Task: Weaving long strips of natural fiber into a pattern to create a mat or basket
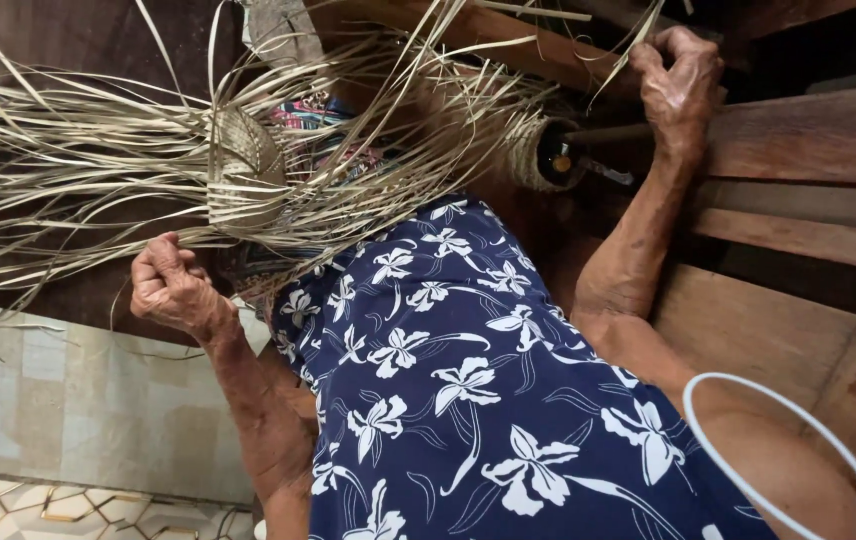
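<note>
At the lower centre of the frame the navy cloth with white flower print [458, 400] is draping soft over the person's lap, and at the lower right a thin white cord loop [748, 400] is curving across the bare arm. Just above, at centre left, the left hand [170, 285] is closing into a fist around a gathered bunch of pale, flat straw strips [68, 160]; these are fanning out toward the upper left in long loose ends. The strips look light, dry and springy — likely to bend freely along their length yet crease or split if folded hard, so they would be best taken near the woven part, where they are bunched, rather than at the thin tips. Beyond the fist, the small half-woven straw basket body [243, 170] is sitting at upper centre left, its plaited wall looking tight and ribbed, stiffer than the free ends sprouting from it. At the upper right the right hand [678, 85] is pinching shut on a few strips — held taut above a straw-wrapped round dark object [548, 155] whose nature is unclear. Farthest right, the worn brown wooden planks [808, 200] are showing rough, scuffed grain.
</note>
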